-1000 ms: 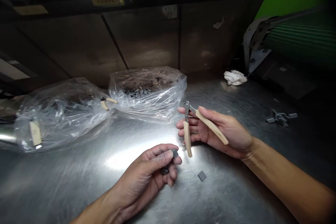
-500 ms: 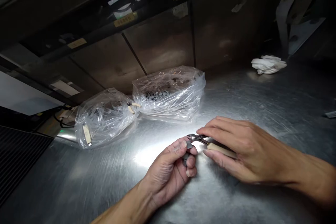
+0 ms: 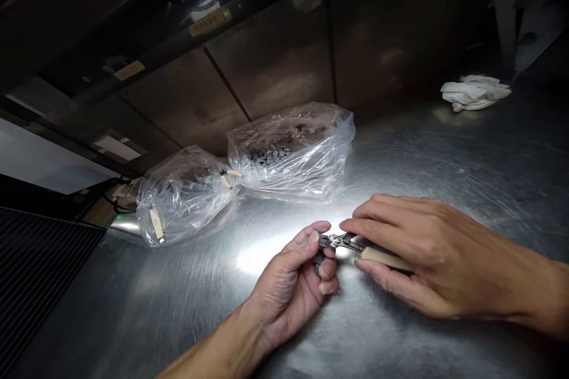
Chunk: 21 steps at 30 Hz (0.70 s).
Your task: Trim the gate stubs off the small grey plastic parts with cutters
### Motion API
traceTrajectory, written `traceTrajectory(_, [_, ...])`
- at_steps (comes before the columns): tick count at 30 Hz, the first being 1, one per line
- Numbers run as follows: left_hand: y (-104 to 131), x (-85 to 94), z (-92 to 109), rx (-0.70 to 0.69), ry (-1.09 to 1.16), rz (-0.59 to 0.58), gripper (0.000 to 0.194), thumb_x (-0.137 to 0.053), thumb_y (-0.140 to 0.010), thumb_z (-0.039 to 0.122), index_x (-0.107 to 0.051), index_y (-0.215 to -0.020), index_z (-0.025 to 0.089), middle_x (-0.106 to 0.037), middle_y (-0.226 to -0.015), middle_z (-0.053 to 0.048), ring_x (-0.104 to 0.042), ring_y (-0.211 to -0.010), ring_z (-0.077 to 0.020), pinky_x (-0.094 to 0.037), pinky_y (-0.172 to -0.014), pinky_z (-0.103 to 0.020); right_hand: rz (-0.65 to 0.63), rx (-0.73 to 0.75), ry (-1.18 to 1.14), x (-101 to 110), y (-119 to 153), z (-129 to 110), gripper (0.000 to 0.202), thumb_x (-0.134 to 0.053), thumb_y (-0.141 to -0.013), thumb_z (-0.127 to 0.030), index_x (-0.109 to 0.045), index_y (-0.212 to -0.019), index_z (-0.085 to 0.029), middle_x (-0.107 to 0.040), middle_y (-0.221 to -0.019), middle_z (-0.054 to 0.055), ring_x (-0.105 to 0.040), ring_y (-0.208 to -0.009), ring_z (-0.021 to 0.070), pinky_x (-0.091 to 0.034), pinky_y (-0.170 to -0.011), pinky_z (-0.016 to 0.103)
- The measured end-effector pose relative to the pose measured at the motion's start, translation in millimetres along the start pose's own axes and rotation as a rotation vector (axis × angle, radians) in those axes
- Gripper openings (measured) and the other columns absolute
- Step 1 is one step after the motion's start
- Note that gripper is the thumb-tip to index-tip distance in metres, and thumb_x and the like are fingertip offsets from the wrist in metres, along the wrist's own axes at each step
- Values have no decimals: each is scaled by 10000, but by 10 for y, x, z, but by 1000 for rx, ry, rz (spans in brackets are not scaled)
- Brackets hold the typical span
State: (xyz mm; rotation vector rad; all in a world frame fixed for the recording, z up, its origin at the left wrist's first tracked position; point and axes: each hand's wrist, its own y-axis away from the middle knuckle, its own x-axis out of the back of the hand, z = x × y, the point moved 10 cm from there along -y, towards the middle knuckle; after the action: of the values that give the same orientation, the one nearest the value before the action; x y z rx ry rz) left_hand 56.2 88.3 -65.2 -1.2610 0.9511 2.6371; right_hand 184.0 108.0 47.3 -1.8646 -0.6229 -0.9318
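Observation:
My left hand (image 3: pixel 293 281) is closed, thumb and fingers pinching a small dark grey piece (image 3: pixel 318 259) that they mostly cover. In my right hand (image 3: pixel 413 254) is a pair of nippers (image 3: pixel 382 257) with cream-coloured handles, fingers wrapped around the grips. The metal jaws point left and meet the grey piece at my left fingertips. Whether the jaws are closed on it I cannot tell. Both hands are above the metal table.
A clear plastic bag (image 3: pixel 306 174) holding several small grey pieces lies at the back. Beside it sits another clear bag (image 3: pixel 186 213). Cream-handled pliers (image 3: pixel 229 177) lie between them, and a cream utility knife (image 3: pixel 156 224) is at the left. A crumpled white cloth (image 3: pixel 475 93) rests back right.
The nippers have turned a little, and their jaws now sit at the grey piece by my left fingertips. My left index finger has straightened. The whole view has shifted slightly.

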Motion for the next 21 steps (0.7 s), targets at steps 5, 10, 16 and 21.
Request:
traceTrajectory(5, [2,11,-9,-5,15,1,321,-1047,-755,273,-831,-943,127,-701,-773,-23,-606,-599,-75,-480,-556,-187,-7,3,18,-15,1,-17,159,-610,-1041,-250,-729,-1082,-153,-715,-1005,109,-657,-839,230,-521,-694,371])
traceTrajectory(10, [-4,47,-4,-11,24,23,325,-1065,-724,269,-832,-907,134,-712,-744,-22,-617,-589,-79,-485,-555,-188,7,9,45,-19,5,-34,209,-613,-1045,-244,-744,-1165,-133,-721,-994,112,-662,-841,232,-518,-704,369])
traceTrajectory(16, [-14,66,-11,-8,36,37,330,-1073,-708,258,-825,-885,131,-702,-713,-15,-631,-580,-80,-490,-552,-188,6,20,62,-29,-6,-49,208,-611,-1042,-237,-753,-1160,-142,-715,-948,88,-647,-794,222,-513,-678,379])
traceTrajectory(21, [-11,65,0,-23,40,47,334,-1076,-700,245,-816,-872,127,-705,-741,-11,-641,-599,-78,-486,-550,-187,14,27,57,-25,1,-57,219,-612,-1052,-225,-752,-1180,-116,-710,-947,92,-660,-778,219,-499,-664,375])
